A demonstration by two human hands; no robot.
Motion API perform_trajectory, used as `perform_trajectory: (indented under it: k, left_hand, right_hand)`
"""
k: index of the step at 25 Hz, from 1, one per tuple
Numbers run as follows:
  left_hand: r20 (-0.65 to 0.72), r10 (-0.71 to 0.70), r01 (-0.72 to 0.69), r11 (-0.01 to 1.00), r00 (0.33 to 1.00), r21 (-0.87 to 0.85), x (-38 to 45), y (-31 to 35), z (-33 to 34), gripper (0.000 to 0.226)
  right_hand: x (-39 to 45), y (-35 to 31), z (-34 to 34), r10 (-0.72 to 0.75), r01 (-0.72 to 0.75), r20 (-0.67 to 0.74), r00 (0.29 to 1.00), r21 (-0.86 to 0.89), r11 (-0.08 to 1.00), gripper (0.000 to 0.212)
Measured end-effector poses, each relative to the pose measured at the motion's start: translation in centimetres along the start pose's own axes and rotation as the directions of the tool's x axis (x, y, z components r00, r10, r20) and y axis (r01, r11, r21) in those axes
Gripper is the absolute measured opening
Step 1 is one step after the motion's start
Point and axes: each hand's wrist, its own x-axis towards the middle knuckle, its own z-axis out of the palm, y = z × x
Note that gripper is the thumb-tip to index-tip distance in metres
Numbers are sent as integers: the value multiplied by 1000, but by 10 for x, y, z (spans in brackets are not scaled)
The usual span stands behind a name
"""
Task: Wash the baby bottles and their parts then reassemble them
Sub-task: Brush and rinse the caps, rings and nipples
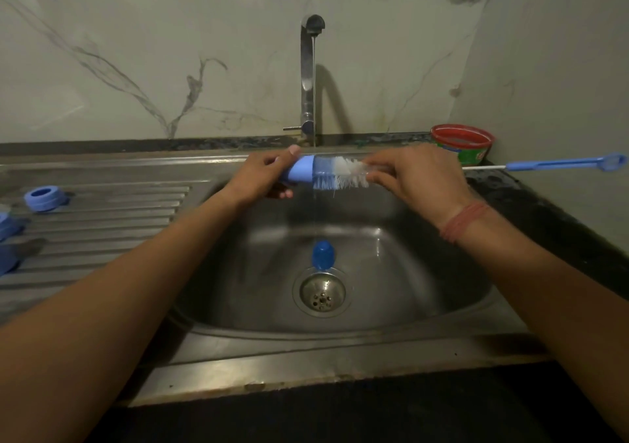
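Clear baby bottle with its pale blue base sits mid-frame under the running tap, left hand gripping the base, right hand pinching the bristly blue-handled bottle brush inside. Scrubbing's underway; rinsing likely comes next.

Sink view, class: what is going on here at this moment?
A person is scrubbing a baby bottle over the sink with the tap running. The left hand grips the bottle's blue base end, while the right hand holds a long bottle brush whose bristles are inside the bottle. A blue cap lies in the basin near the drain. A blue ring sits on the draining board on the left, not yet reassembled.
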Motion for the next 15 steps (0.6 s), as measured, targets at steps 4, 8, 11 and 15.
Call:
perform_trajectory:
  k: [4,8,11,15]
  left_hand:
    - [-31,-44,42,997,999,-69,4,1,2,33]
    - [139,191,-164,969,972,-186,4,-6,-8,27]
    - [132,218,-198,969,967,-147,4,-10,-9,27]
    - [33,32,-31,999,999,-34,3,-6,-2,21]
  right_hand:
    - [-1,-5,-5,-81,77,-88,993,-43,996,29]
    - [6,7,2,185,-258,260,948,285,923,32]
    - [4,7,1,171,-270,317,933,300,915,33]
    - [0,0,-2,-42,42,-13,999,-32,999,32]
